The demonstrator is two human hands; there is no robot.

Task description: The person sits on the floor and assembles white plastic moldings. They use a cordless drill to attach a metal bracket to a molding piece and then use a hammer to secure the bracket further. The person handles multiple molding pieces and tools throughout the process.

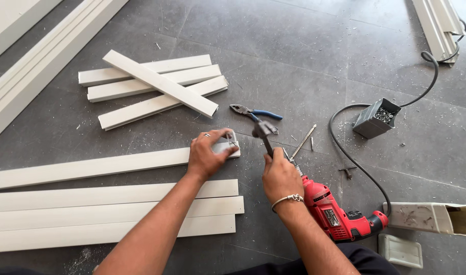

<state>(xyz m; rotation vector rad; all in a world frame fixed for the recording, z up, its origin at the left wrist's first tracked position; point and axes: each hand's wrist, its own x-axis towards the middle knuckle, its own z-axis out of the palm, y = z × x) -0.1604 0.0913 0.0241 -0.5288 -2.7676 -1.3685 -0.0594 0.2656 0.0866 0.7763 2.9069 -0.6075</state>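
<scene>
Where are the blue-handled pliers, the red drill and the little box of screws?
blue-handled pliers (254, 114): head view, on the pivot joint.
red drill (330, 210): head view, on the red body.
box of screws (370, 125): head view, on its grey side wall.

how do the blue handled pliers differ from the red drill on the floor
The pliers are small and slim with blue handles; the red drill is bulky, with a black cord trailing off. The pliers lie untouched beyond the hands; the drill lies right beside the right hand, which holds a dark tool, while the left hand presses on a white strip. Both rest on the grey tiled floor.
</scene>
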